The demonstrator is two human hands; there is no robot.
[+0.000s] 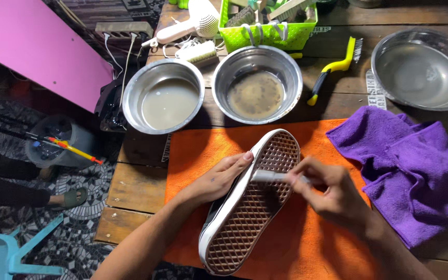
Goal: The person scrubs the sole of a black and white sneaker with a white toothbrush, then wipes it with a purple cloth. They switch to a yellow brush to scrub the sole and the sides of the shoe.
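Scrubbing looks to be the step in hand: your left hand clasps the sneaker by its white rubber edge, sole up on the orange towel, while your right hand is closed around a small pale brush laid across the brown waffle tread; next, I judge, you need short firm strokes along the grid, the shoe held steady. Two steel bowls of murky water and a soft purple cloth sit near.

One head-worn camera looks steeply down, close over the wooden table and orange mat
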